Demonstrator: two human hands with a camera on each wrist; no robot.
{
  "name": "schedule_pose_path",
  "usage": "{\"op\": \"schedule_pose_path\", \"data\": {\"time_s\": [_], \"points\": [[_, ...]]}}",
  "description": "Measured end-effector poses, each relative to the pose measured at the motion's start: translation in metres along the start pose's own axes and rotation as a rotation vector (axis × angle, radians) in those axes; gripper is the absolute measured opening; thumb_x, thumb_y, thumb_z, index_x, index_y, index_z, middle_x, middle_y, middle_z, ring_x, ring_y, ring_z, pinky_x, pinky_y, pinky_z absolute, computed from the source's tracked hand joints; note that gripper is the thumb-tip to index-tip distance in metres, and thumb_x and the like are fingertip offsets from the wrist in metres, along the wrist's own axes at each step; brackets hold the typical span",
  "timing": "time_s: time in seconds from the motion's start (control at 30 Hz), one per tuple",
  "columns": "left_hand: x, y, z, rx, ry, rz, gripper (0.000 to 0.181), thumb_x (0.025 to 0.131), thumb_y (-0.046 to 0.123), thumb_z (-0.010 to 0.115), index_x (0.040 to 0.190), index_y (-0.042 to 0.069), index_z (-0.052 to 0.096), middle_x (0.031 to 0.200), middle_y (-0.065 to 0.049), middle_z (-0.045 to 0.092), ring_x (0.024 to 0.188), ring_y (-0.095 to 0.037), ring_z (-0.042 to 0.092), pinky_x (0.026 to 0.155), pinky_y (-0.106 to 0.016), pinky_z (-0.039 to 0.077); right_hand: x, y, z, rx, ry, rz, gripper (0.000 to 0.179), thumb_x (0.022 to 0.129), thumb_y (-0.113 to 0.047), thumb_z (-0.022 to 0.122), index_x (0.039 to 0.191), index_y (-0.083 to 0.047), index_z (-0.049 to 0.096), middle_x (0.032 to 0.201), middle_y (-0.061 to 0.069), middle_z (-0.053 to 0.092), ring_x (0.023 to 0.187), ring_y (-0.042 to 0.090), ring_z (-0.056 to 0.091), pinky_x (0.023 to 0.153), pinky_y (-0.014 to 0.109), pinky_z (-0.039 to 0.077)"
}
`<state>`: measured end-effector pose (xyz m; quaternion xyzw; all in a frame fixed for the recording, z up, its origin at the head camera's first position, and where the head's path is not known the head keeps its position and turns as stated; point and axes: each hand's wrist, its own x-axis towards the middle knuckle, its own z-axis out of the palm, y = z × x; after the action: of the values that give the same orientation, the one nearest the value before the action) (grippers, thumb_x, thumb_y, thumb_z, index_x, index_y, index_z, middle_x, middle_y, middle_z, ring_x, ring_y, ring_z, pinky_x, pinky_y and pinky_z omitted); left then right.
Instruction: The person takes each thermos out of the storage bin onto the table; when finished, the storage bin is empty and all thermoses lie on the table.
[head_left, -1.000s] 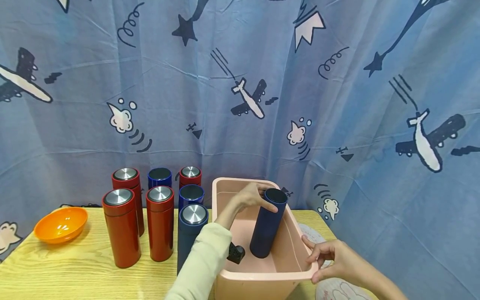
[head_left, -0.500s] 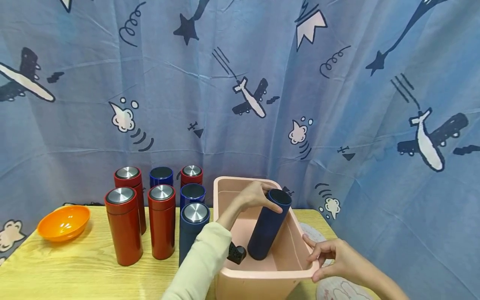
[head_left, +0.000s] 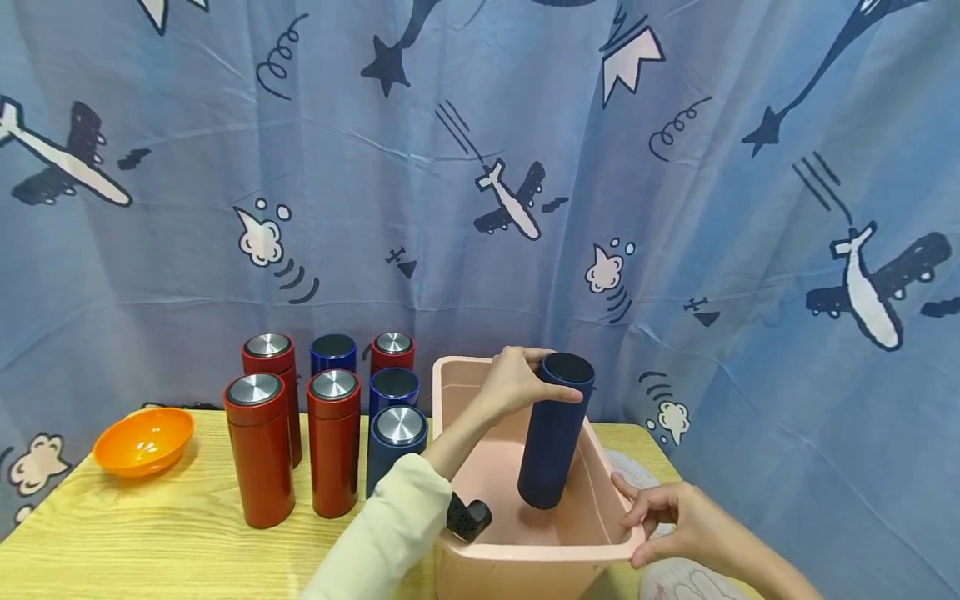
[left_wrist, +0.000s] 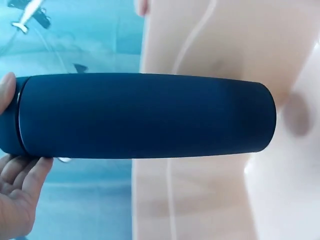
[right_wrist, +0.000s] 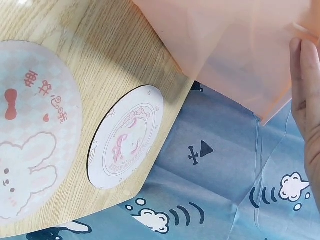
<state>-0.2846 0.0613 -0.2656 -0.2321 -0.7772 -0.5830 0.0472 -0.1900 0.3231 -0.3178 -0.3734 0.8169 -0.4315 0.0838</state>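
My left hand (head_left: 517, 382) grips a dark blue thermos (head_left: 555, 442) near its black lid. In the head view the thermos leans slightly inside the pink bin (head_left: 480, 553). The left wrist view shows the thermos (left_wrist: 150, 116) with its base apart from the bin floor, a shadow beside it, and my left fingers and thumb on either side of its lid end. My right hand (head_left: 667, 521) pinches the bin's right rim near the front corner. In the right wrist view, my right fingers (right_wrist: 304, 75) lie along the bin's outer wall (right_wrist: 235, 55).
Left of the bin stand several thermoses, including a red one (head_left: 258, 450), a bright blue one (head_left: 395, 387) and a dark blue one (head_left: 399, 429). An orange bowl (head_left: 146, 442) sits at far left. Round bunny mats (right_wrist: 35, 135) lie right of the bin. Behind hangs a blue curtain (head_left: 420, 208).
My left hand has raised the dark blue thermos a little, and it stands more upright than half a second ago. My right hand keeps its hold on the bin rim. The head view has shifted slightly.
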Motion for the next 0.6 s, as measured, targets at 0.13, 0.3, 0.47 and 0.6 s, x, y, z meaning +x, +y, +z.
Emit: {"op": "schedule_pose_path", "data": {"time_s": [0.13, 0.3, 0.47, 0.6], "points": [[-0.005, 0.017, -0.006, -0.006, 0.020, 0.001, 0.055, 0.063, 0.027, 0.090, 0.114, 0.014, 0.072, 0.086, 0.007, 0.074, 0.078, -0.002, 0.066, 0.077, -0.019, 0.052, -0.002, 0.000, -0.001, -0.006, -0.001, 0.033, 0.014, 0.077, -0.005, 0.077, 0.088, -0.002, 0.069, 0.120, 0.047, 0.045, 0.099, 0.002, 0.061, 0.063, 0.026, 0.057], [-0.012, 0.034, -0.013, 0.008, 0.025, 0.016, 0.053, 0.064, 0.031, 0.090, 0.112, 0.016, 0.073, 0.085, 0.008, 0.073, 0.079, -0.001, 0.065, 0.076, -0.020, 0.051, -0.003, 0.001, 0.000, -0.012, -0.004, 0.025, 0.016, 0.077, -0.005, 0.077, 0.089, 0.003, 0.069, 0.099, 0.021, 0.069, 0.078, 0.004, 0.065, 0.060, 0.025, 0.057], [-0.022, 0.045, -0.020, 0.000, 0.003, -0.013, 0.054, 0.064, 0.030, 0.090, 0.114, 0.018, 0.072, 0.086, 0.010, 0.073, 0.084, 0.000, 0.064, 0.081, -0.024, 0.051, -0.002, 0.002, 0.001, 0.003, -0.009, 0.037, 0.019, 0.078, -0.007, 0.077, 0.089, 0.006, 0.068, 0.082, 0.001, 0.071, 0.067, 0.004, 0.063, 0.059, 0.024, 0.056], [-0.029, 0.050, -0.025, -0.029, -0.020, -0.044, 0.053, 0.065, 0.029, 0.090, 0.114, 0.019, 0.072, 0.085, 0.010, 0.073, 0.085, -0.002, 0.065, 0.085, -0.028, 0.051, -0.001, 0.002, 0.001, 0.000, -0.009, 0.029, 0.019, 0.078, -0.006, 0.077, 0.090, 0.006, 0.068, 0.081, 0.001, 0.071, 0.067, 0.004, 0.064, 0.059, 0.025, 0.057]]}}
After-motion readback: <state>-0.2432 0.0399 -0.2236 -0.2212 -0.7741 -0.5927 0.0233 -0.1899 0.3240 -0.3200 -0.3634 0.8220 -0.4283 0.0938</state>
